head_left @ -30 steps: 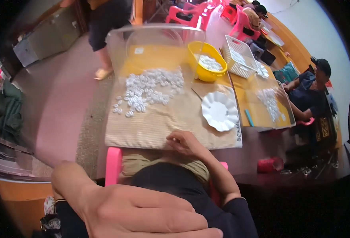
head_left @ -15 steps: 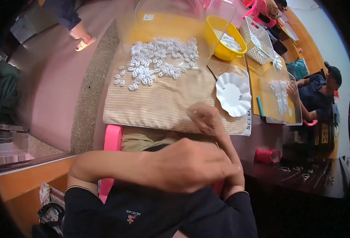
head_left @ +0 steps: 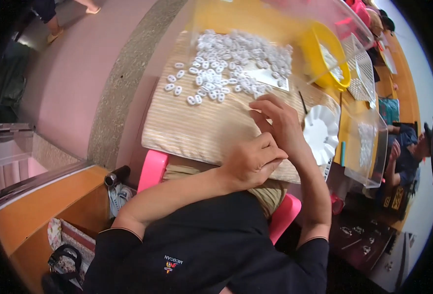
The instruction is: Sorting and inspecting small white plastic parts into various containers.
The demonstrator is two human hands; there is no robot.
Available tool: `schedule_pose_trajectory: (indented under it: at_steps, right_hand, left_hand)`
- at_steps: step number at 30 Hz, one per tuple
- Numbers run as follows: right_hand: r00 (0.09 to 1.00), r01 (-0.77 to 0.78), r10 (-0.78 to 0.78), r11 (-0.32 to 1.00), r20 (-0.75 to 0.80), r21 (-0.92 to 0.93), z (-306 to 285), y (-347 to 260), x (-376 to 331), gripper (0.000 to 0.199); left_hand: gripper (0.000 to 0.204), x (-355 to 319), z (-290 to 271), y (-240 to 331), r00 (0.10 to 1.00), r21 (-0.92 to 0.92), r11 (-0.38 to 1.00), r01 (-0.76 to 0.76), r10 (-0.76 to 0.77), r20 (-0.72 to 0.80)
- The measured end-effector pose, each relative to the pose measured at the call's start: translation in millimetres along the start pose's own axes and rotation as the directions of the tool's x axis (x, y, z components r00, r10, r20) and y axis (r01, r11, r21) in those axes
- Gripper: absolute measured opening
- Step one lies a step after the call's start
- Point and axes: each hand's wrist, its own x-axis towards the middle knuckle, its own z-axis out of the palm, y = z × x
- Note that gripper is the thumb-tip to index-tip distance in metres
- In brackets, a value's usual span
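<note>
A woven tan mat (head_left: 197, 127) lies in front of me with a pile of small white oval pieces (head_left: 231, 59) at its far side. My right hand (head_left: 278, 122) rests on the mat just short of the pile, fingers bent down; whatever is under the fingertips is hidden. My left hand (head_left: 251, 161) sits beside it at the mat's near edge, curled into a loose fist with nothing showing in it. A white scalloped plate (head_left: 322, 132) lies just right of my right hand.
A yellow bowl (head_left: 319, 54) with white pieces and a white mesh basket (head_left: 361, 73) stand at the far right. A clear tray (head_left: 368, 147) holds more pieces beside a seated person (head_left: 412, 147). A pink stool (head_left: 152, 169) shows below me.
My left arm has come up from the lower foreground and its hand now rests on the mat by the right hand. The right hand has shifted toward the pile.
</note>
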Motion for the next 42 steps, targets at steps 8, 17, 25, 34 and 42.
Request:
schedule_pose_trajectory:
  at_steps: [8, 17, 25, 34, 42]
  right_hand:
    - [0.905, 0.363, -0.329, 0.928, 0.270, -0.083, 48, -23, 81, 0.022]
    - [0.823, 0.565, -0.503, 0.774, 0.265, -0.285, 116, -51, 134, 0.033]
    - [0.830, 0.535, -0.390, 0.760, 0.400, -0.369, 120, -41, 125, 0.029]
    - [0.694, 0.691, -0.486, 0.656, 0.532, -0.302, 94, -20, 110, 0.037]
    - [0.745, 0.598, -0.404, 0.756, 0.530, -0.264, 54, 9, 76, 0.029]
  left_hand:
    - [0.007, -22, -25, -27, 0.989, 0.314, 0.938, -0.144, 0.142, 0.030]
    - [0.010, -28, -1, -41, 0.961, 0.332, 0.905, -0.266, 0.223, 0.163]
    - [0.009, -22, -16, -36, 0.934, 0.426, 0.833, -0.354, 0.293, 0.204]
    - [0.011, -12, -30, -33, 0.950, 0.499, 0.810, -0.309, 0.240, 0.200]
    - [0.015, -6, -34, -30, 0.956, 0.455, 0.843, -0.288, 0.224, 0.192]
